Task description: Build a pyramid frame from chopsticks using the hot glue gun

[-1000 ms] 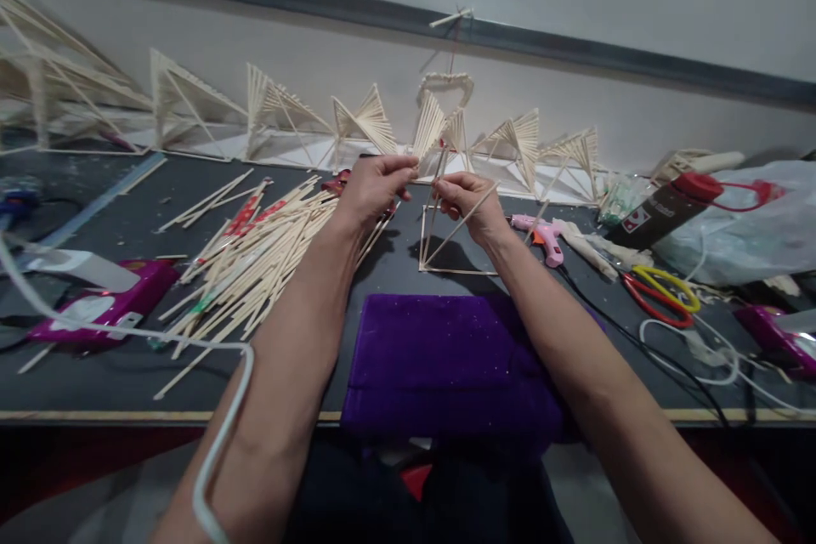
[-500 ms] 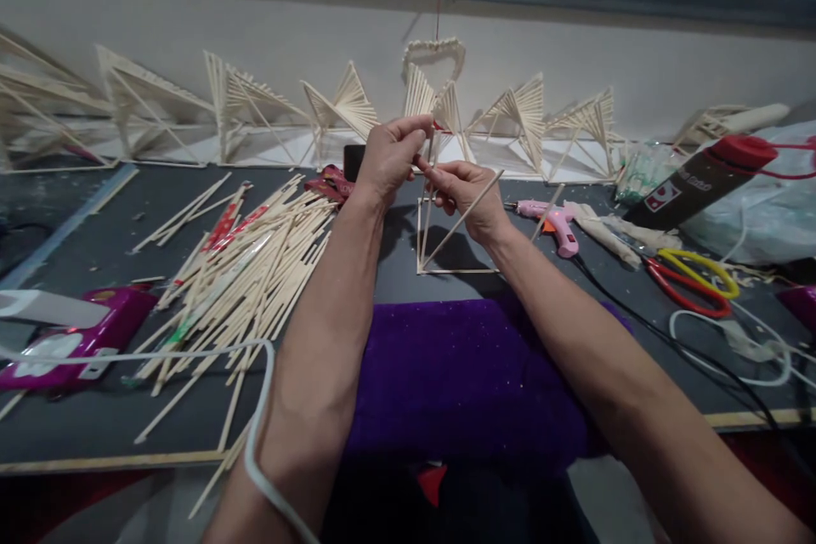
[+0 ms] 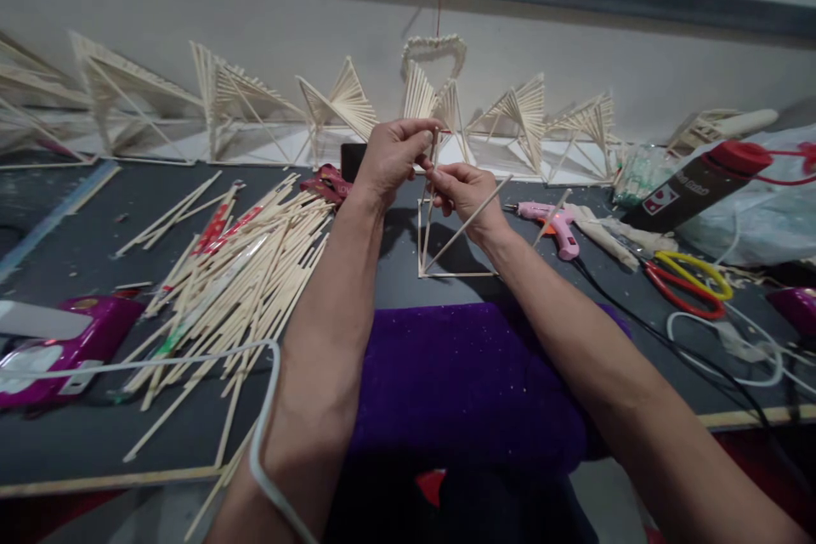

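Note:
A frame of thin wooden sticks (image 3: pixel 460 274) stands on the dark table, with a square base and slanting sticks rising from it. My left hand (image 3: pixel 399 155) pinches the top of its near-upright sticks between thumb and fingers. Just below and to the right, my right hand (image 3: pixel 467 194) closes its fingertips on the same sticks, lower down. One slanting stick (image 3: pixel 468 221) passes in front of my right hand. The fingertips of both hands are close together, and they partly hide the joint.
Loose sticks (image 3: pixel 255 272) lie left of my arms. A pink glue gun (image 3: pixel 556 225), scissors (image 3: pixel 692 282) and a dark bottle (image 3: pixel 698 187) are on the right. Finished stick models (image 3: pixel 344 106) line the wall. A purple cloth (image 3: pixel 465 382) covers the near edge; a white cable (image 3: pixel 271 408) crosses my left forearm.
The view has shifted slightly. My left fingers have changed their hold a little at the top of the sticks; both hands stay at the frame.

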A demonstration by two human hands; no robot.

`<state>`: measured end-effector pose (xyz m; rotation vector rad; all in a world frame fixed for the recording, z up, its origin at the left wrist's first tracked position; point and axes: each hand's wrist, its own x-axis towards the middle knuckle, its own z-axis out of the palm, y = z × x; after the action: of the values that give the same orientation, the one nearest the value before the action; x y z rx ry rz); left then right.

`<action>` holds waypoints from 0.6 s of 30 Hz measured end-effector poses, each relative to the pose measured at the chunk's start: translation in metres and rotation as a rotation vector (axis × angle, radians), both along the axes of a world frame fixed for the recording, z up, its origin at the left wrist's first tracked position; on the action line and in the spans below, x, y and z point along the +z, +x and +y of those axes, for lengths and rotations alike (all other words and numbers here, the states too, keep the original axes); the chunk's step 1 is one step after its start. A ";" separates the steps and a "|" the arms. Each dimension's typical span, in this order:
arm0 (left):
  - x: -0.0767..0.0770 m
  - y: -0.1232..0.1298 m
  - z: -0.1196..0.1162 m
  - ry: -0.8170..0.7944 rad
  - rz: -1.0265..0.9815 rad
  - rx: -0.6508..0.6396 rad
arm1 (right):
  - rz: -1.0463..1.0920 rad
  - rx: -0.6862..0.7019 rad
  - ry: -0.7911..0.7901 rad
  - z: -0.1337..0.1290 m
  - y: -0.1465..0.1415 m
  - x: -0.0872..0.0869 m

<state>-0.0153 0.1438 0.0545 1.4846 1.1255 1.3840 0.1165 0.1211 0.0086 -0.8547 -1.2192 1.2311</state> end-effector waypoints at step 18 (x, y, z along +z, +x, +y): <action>-0.008 -0.004 0.003 0.002 0.013 -0.013 | 0.015 -0.005 -0.033 -0.001 -0.002 0.003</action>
<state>-0.0191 0.1468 0.0464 1.5023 1.1214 1.3689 0.1144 0.1205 0.0119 -0.8704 -1.1866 1.2546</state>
